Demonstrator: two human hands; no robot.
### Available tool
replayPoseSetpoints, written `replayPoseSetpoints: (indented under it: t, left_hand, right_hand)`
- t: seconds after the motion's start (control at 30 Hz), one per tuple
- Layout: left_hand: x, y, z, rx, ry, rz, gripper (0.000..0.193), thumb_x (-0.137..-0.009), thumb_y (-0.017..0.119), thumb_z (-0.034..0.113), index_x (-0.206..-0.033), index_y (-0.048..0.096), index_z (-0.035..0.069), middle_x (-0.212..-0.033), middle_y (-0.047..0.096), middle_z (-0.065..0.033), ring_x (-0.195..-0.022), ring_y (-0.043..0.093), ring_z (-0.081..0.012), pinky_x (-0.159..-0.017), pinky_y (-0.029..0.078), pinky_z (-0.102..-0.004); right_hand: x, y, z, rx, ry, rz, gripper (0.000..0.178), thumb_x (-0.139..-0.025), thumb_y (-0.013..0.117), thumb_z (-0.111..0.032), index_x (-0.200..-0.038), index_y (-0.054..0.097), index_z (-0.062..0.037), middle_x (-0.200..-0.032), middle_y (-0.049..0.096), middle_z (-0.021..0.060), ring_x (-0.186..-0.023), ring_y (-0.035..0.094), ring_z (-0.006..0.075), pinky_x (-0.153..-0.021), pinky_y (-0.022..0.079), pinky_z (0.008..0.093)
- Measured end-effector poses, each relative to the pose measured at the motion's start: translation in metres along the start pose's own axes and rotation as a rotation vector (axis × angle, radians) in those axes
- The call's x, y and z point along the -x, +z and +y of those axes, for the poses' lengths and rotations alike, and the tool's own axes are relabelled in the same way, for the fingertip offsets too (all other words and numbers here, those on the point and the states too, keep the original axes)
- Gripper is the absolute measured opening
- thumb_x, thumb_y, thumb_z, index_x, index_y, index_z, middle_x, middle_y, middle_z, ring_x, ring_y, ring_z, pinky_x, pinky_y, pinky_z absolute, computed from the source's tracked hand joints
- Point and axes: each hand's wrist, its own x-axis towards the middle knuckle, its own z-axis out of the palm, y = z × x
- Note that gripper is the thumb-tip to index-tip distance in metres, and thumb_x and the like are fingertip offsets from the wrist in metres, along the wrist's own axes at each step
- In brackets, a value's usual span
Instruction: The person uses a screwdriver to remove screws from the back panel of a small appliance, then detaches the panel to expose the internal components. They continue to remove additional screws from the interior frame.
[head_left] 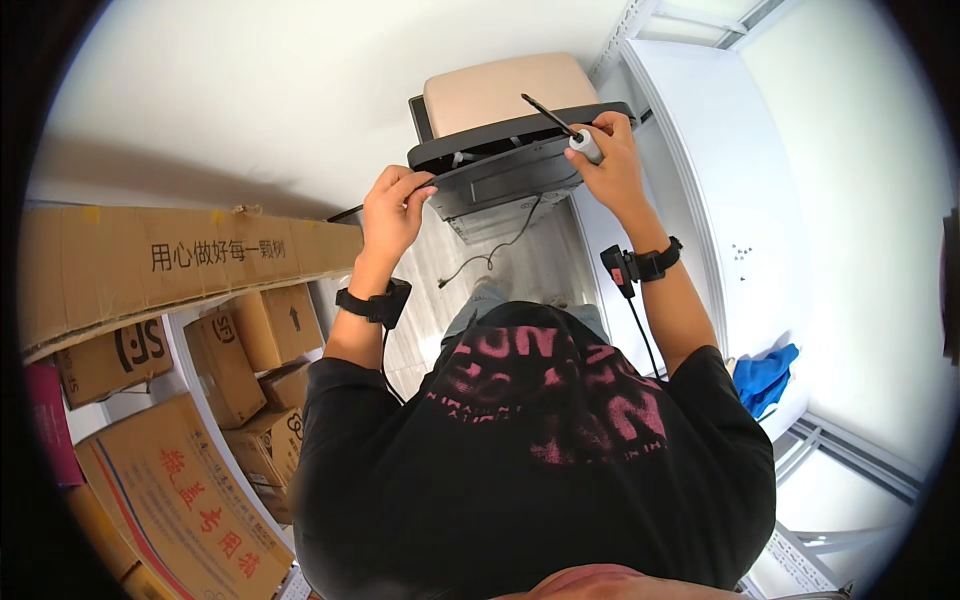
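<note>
A boxy appliance with a beige rounded top (515, 90) and a dark rim stands at the far side; I cannot tell its kind. Its dark grey panel (505, 180) faces me, with a gap between panel and rim where pale inner parts show. My left hand (393, 212) is closed, its fingers and thumb pinching the panel's left corner. My right hand (618, 172) holds a screwdriver (585, 147) by its light grey handle, the dark shaft pointing up and left. Its fingertips also rest at the right end of the rim.
A dark power cord (490, 258) hangs down to the floor. Cardboard boxes (180, 490) fill shelves on the left. On the right, a white shelf (740, 180) carries several small dark screw-like pieces (741, 262) and a blue cloth-like item (765, 380). A white wall stands behind.
</note>
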Motion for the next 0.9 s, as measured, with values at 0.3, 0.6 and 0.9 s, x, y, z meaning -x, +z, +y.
replayPoseSetpoints:
  t: [0.3,0.6,0.9]
  left_hand:
    - [0.005,-0.004,-0.013,0.078,0.052,-0.074,0.014,-0.073,0.072,0.004,-0.087,0.069,0.005,-0.066,0.055,-0.0076,-0.057,0.052,-0.0208,-0.052,0.043,-0.0292]
    - [-0.001,-0.014,-0.017,0.150,0.092,-0.141,0.015,-0.072,0.072,0.003,-0.086,0.069,0.005,-0.068,0.058,-0.0075,-0.058,0.054,-0.0209,-0.053,0.043,-0.0287]
    - [-0.004,-0.016,-0.017,0.190,0.046,-0.246,0.015,-0.073,0.072,0.002,-0.087,0.069,0.004,-0.070,0.060,-0.0076,-0.057,0.054,-0.0192,-0.053,0.043,-0.0276]
  right_hand:
    - [0.008,-0.020,0.055,0.070,0.096,0.087,0.032,-0.075,0.072,-0.015,-0.102,0.059,-0.0022,-0.098,0.052,0.0150,-0.090,0.054,0.0339,-0.077,0.045,0.0376]
    - [0.039,-0.037,0.033,0.042,0.216,0.011,0.023,-0.076,0.070,-0.012,-0.090,0.056,-0.0016,-0.083,0.051,0.0134,-0.075,0.050,0.0328,-0.064,0.041,0.0369]
    - [0.058,-0.039,0.036,0.063,0.291,0.020,0.022,-0.080,0.070,-0.017,-0.091,0.057,-0.0032,-0.074,0.054,0.0066,-0.064,0.049,0.0182,-0.060,0.041,0.0309]
